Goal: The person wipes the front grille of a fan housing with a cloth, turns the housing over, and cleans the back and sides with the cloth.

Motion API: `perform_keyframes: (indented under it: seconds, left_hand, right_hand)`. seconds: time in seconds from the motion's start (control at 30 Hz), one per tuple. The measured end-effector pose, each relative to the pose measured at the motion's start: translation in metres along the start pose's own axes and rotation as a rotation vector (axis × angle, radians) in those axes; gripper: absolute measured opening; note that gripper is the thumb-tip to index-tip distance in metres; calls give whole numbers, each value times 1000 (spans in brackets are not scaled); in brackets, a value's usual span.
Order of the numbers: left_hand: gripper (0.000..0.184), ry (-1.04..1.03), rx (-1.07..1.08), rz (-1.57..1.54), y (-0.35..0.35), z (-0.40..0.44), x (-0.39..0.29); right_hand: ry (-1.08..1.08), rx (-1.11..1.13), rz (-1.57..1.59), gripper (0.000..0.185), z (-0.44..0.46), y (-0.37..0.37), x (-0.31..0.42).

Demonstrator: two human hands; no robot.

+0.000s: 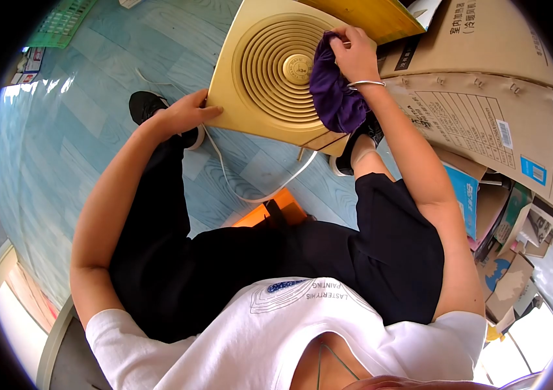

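Right fingers (345, 40) pinch crumpled purple cloth (336, 94); left fingers (211, 112) clasp the ringed yellow panel (236, 97).

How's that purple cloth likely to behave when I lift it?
Probably floppy: the purple cloth bunches into soft, drooping folds. Likely light too, since your right hand seems to hold it by just a pinch.

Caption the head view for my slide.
Left hand on the edge of a yellowish ringed panel, right hand holding purple cloth over its opposite side.

beige panel (276, 71) cut off at top, carton (449, 97) with fine print too small, orange object (295, 207) partly hidden
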State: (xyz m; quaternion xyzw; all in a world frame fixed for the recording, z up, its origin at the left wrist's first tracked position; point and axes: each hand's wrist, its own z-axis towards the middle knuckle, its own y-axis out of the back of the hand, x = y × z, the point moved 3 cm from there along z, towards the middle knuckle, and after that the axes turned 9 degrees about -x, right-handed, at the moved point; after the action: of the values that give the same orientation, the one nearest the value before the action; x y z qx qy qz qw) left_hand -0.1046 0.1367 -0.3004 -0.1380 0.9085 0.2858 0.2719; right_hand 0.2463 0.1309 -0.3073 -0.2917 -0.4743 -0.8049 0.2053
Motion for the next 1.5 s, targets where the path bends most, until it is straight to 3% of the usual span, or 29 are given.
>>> perform_keyframes:
  seconds: [0.03,0.07,0.13,0.2,0.27,0.3,0.37,0.47,0.83,1.13,1.2,1.5]
  left_hand:
    - [54,-2,1,2,0,0,0]
    - [54,-2,1,0,0,1,1]
    - [53,-31,5,-11,-1,4,4]
    - [53,-28,-3,-20,-2,3,4]
    - [53,-27,-7,-26,-1,2,2]
    - [54,-11,4,-3,0,3,2]
    - [54,3,16,24,0,3,1]
    - [55,2,19,21,0,2,2]
    - [54,3,-25,-73,0,-6,-8]
    - [55,-7,-12,-3,0,-1,-1]
    - [55,-22,-16,1,-1,2,2]
    - [49,-66,-32,3,-2,6,4]
  right_hand:
    - [-97,-51,192,29,0,-1,-3]
    - [-97,-50,192,29,2,1,-6]
    - [-653,8,844,17,4,5,-20]
    - [-544,-10,661,17,15,13,-32]
    - [-314,-25,263,24,19,25,-19]
    - [-317,-29,261,24,17,24,-19]
    - [-7,14,-182,31,12,23,-11]
    - [-18,171,-282,31,0,13,-1]
    - [-15,253,-407,31,-2,6,-2]
    - [-62,496,-481,30,-13,19,-5]
    - [-38,601,-530,29,-22,24,2]
    - [287,572,-639,18,-47,24,43]
